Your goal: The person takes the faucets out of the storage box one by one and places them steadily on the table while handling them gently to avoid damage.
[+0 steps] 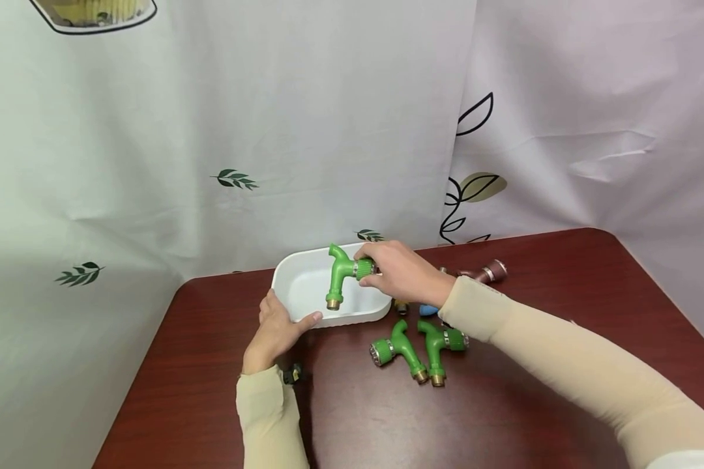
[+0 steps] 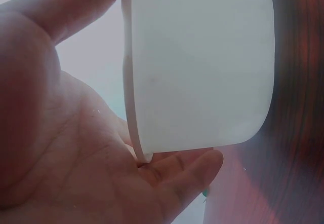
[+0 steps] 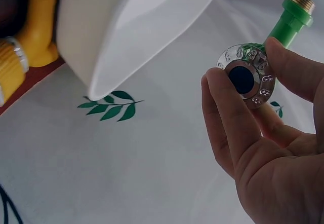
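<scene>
My right hand (image 1: 401,270) pinches a green tap (image 1: 341,270) by its ribbed knob, between thumb and fingers. The tap hangs over the white plastic basin (image 1: 298,286), its brass threaded end pointing down. In the right wrist view the clear-rimmed end of the knob (image 3: 243,77) faces the camera. At the basin's near left corner, my left hand (image 1: 276,329) holds the rim, thumb along the near edge. The left wrist view shows its fingers against the outside of the basin wall (image 2: 202,67).
Two green taps (image 1: 407,352) lie on the dark red table (image 1: 358,423) in front of the basin. Right of it, partly behind my right arm, are a yellow tap (image 3: 40,26), a blue piece (image 1: 428,310) and a brown tap (image 1: 487,272). A printed curtain (image 1: 328,130) hangs behind.
</scene>
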A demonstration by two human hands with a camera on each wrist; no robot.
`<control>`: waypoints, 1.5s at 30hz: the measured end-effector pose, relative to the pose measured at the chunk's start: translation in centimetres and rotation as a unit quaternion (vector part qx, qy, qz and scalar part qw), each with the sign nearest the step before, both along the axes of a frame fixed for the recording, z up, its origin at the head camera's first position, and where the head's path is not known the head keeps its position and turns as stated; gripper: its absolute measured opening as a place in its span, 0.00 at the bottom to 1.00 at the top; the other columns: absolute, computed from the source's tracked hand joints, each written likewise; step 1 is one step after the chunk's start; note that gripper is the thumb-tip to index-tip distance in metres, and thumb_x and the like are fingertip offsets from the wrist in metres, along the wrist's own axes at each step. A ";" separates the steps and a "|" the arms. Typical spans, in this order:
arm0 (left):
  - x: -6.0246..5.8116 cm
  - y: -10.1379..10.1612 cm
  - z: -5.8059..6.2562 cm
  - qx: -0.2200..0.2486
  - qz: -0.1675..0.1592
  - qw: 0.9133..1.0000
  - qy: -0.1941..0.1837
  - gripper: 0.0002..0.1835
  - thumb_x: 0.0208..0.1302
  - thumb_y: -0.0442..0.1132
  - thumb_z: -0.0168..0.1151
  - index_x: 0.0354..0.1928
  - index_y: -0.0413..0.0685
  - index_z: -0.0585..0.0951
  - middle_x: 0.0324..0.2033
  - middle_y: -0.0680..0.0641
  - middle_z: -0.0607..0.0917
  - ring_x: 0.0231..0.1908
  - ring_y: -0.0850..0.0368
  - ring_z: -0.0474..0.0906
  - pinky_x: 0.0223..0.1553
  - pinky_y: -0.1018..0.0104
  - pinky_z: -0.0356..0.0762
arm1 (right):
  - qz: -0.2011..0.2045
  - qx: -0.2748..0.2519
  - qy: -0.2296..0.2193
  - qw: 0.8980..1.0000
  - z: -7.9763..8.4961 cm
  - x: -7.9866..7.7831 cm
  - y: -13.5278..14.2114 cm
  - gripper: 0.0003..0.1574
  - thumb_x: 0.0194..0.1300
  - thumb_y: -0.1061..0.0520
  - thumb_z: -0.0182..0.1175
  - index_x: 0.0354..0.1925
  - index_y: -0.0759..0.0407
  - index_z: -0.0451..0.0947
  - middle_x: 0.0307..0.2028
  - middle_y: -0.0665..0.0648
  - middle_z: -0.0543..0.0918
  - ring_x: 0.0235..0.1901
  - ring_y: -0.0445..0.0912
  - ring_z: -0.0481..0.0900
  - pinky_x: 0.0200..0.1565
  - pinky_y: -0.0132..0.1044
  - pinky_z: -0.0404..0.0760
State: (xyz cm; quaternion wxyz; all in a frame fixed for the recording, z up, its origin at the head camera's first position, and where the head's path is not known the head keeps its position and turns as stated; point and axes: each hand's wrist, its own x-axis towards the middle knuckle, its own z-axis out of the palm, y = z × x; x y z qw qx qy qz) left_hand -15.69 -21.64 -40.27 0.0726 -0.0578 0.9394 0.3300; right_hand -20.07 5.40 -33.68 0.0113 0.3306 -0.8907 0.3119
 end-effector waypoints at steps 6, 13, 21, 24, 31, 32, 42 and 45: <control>0.1 0.0 0.1 0.000 -0.003 1.000 -0.002 0.65 0.61 0.55 0.71 0.73 0.23 0.34 0.71 0.23 0.45 0.71 0.28 0.45 0.70 0.38 0.52 | -0.004 0.003 0.025 1.000 -0.5 0.6 1.5 0.22 0.62 0.56 0.72 0.53 0.63 0.81 0.46 0.56 0.85 0.40 0.47 0.79 0.45 0.41 0.78; 0.1 0.0 0.2 -0.003 -0.002 1.000 -0.004 0.64 0.62 0.54 0.71 0.73 0.23 0.35 0.71 0.23 0.45 0.71 0.27 0.45 0.69 0.38 0.52 | -0.003 0.000 0.041 0.999 -1.2 1.2 3.2 0.22 0.60 0.57 0.73 0.51 0.62 0.82 0.43 0.55 0.85 0.41 0.48 0.80 0.48 0.45 0.78; 0.1 -0.1 0.2 0.002 -0.003 1.000 -0.006 0.64 0.62 0.54 0.71 0.74 0.24 0.34 0.71 0.24 0.44 0.72 0.28 0.43 0.70 0.38 0.51 | -0.002 -0.003 0.034 0.999 -1.9 2.2 5.0 0.24 0.61 0.56 0.73 0.53 0.62 0.81 0.47 0.55 0.84 0.44 0.47 0.80 0.49 0.45 0.78; 0.1 -0.1 0.2 0.001 -0.004 1.000 -0.006 0.64 0.62 0.55 0.70 0.74 0.24 0.34 0.72 0.24 0.44 0.72 0.28 0.43 0.70 0.38 0.51 | -0.006 0.001 0.033 0.999 -2.2 2.7 5.6 0.23 0.60 0.56 0.73 0.52 0.60 0.81 0.47 0.54 0.85 0.44 0.46 0.80 0.49 0.45 0.78; 0.0 -0.1 0.0 -0.001 -0.006 1.000 -0.002 0.64 0.62 0.54 0.70 0.73 0.23 0.34 0.71 0.23 0.45 0.70 0.27 0.45 0.69 0.37 0.52 | -0.009 0.008 0.043 0.999 -3.3 3.8 7.3 0.24 0.59 0.58 0.74 0.52 0.60 0.80 0.46 0.53 0.84 0.44 0.47 0.81 0.49 0.47 0.79; 0.0 -0.2 -0.1 -0.001 -0.006 1.000 0.000 0.64 0.62 0.54 0.70 0.73 0.23 0.34 0.71 0.23 0.45 0.70 0.27 0.45 0.69 0.37 0.52 | -0.010 0.011 0.046 0.999 -3.4 4.0 7.5 0.24 0.59 0.58 0.74 0.52 0.60 0.80 0.46 0.53 0.84 0.45 0.48 0.81 0.49 0.47 0.79; 0.0 -0.2 0.0 0.005 -0.002 1.000 -0.012 0.65 0.62 0.55 0.70 0.74 0.24 0.33 0.72 0.23 0.43 0.72 0.28 0.43 0.69 0.37 0.52 | -0.012 0.022 0.033 0.999 -4.6 5.8 9.3 0.23 0.58 0.59 0.75 0.51 0.60 0.81 0.47 0.51 0.84 0.48 0.46 0.81 0.49 0.45 0.79; 0.0 -0.2 0.0 0.007 -0.002 1.000 -0.013 0.66 0.62 0.56 0.71 0.74 0.24 0.33 0.72 0.23 0.43 0.72 0.28 0.43 0.69 0.37 0.52 | -0.014 0.028 0.035 0.999 -5.0 6.2 10.0 0.23 0.57 0.60 0.75 0.51 0.60 0.81 0.47 0.50 0.84 0.47 0.46 0.81 0.48 0.44 0.79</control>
